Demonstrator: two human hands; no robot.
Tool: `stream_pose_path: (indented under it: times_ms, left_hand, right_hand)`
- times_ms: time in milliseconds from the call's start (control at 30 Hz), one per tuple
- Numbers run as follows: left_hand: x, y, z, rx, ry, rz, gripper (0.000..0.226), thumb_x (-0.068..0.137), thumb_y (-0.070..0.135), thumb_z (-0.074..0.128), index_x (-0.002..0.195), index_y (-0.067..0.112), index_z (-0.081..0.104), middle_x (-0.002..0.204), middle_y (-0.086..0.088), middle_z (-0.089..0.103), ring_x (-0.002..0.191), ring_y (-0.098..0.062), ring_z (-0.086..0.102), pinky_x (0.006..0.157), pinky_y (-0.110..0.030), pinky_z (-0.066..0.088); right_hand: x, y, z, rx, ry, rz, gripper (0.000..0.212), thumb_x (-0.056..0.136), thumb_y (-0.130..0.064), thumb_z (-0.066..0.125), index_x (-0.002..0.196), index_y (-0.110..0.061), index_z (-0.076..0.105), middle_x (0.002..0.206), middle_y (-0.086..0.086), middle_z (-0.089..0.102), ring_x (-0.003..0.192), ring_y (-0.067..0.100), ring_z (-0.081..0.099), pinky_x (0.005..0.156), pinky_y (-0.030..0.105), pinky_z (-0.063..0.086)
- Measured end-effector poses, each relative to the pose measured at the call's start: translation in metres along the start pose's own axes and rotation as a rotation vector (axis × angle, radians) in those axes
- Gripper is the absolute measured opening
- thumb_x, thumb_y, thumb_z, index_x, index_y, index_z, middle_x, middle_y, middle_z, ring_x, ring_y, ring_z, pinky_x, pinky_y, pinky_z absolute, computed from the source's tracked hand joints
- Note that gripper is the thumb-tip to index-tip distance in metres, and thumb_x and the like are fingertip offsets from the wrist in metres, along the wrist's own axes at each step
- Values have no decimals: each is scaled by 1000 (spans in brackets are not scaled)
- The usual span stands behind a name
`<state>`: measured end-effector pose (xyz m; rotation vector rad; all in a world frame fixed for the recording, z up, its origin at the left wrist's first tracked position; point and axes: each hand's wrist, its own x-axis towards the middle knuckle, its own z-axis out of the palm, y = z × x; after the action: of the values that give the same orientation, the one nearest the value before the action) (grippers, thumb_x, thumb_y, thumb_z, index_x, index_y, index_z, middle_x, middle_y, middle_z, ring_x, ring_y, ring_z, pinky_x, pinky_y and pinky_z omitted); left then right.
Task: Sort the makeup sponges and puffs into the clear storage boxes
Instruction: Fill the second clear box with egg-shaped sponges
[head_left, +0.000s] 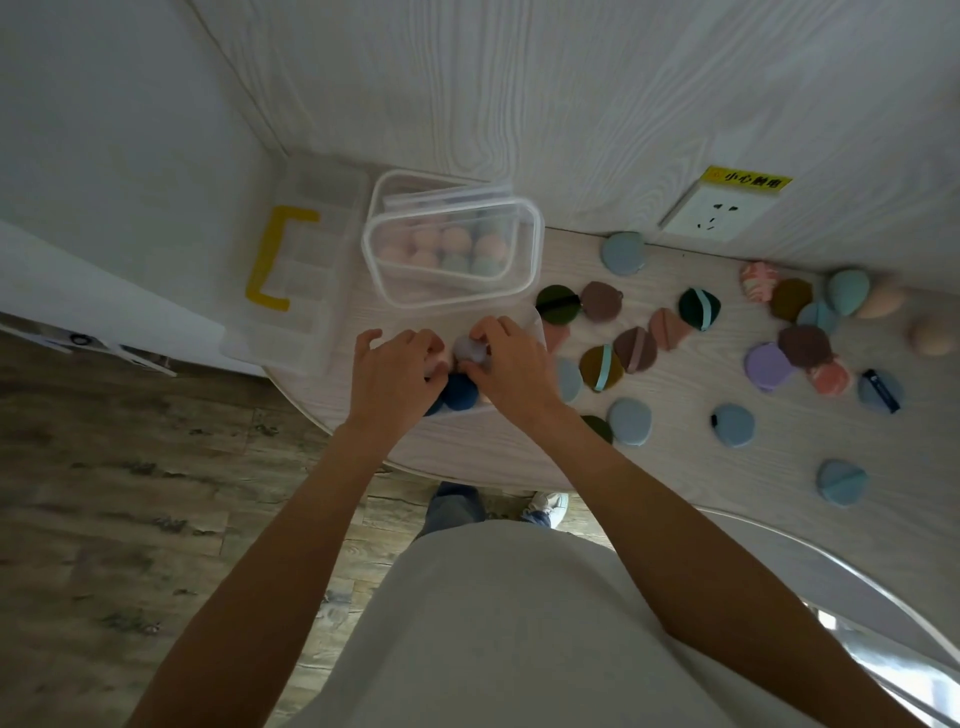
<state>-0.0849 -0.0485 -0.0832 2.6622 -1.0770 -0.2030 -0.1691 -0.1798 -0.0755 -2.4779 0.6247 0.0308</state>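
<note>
My left hand (395, 371) and my right hand (511, 364) meet over a low clear box (535, 319) near the table's front edge. The right hand's fingers curl round a pale lilac sponge (470, 349). The left hand's fingers curl down into the box beside a pink sponge (441, 351); its grip is hidden. A dark blue puff (460, 392) lies in the box under the hands. Behind stands a taller clear box (452, 244) with several peach and green egg sponges inside. Many flat puffs, such as a blue one (629, 422), are scattered on the table to the right.
A clear organiser case with a yellow handle (275, 257) lies at the left, against the wall. A wall socket (714, 215) sits at the back right. The table (519, 457) has a rounded front edge; wooden floor is below at the left. Egg sponges (878, 296) lie far right.
</note>
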Motion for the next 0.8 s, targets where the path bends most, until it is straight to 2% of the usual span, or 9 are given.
stream_pose_path:
  times_ms: [167, 267, 400, 500, 600, 800]
  left_hand:
    - [-4, 1, -1, 16, 27, 30, 17, 86, 29, 56, 90, 15, 64, 83, 0, 67, 75, -21, 62, 96, -41, 29]
    - [-4, 2, -2, -6, 29, 33, 17, 88, 27, 54, 92, 14, 64, 87, -1, 67, 80, -22, 63, 97, -43, 31]
    - [-3, 0, -3, -22, 16, 37, 15, 87, 23, 54, 94, 15, 65, 90, -3, 68, 81, -25, 63, 98, -45, 31]
    - [-3, -1, -3, -29, -3, 38, 12, 86, 20, 58, 95, 16, 65, 90, -2, 68, 82, -23, 63, 99, -43, 28]
    - [-3, -1, -3, -44, 0, 30, 12, 86, 20, 58, 96, 16, 64, 91, -1, 68, 82, -22, 63, 101, -41, 27]
    - [-4, -1, -1, -60, -17, 27, 17, 87, 20, 57, 101, 16, 64, 98, -2, 67, 88, -23, 63, 102, -41, 26]
  right_hand:
    - [-1, 3, 1, -55, -35, -59, 32, 83, -28, 64, 108, -11, 54, 103, 8, 59, 86, 25, 57, 68, 34, 45]
    - [-2, 5, 0, 33, -13, -63, 31, 81, -24, 65, 107, -10, 55, 102, 8, 60, 87, 25, 56, 69, 38, 49]
    - [-3, 8, 1, 62, -102, -71, 40, 85, -17, 58, 123, -15, 50, 110, 7, 59, 89, 24, 57, 68, 33, 47]
    - [-1, 8, 0, 27, -73, -78, 28, 87, -16, 56, 115, -13, 54, 106, 8, 58, 86, 25, 56, 65, 33, 43]
    - [1, 7, 0, -29, -23, -152, 19, 87, -14, 56, 105, -9, 58, 104, 9, 60, 90, 26, 55, 69, 33, 42]
    - [3, 7, -3, -58, -115, -44, 23, 92, -23, 48, 111, -11, 51, 95, 11, 65, 83, 28, 60, 65, 39, 48]
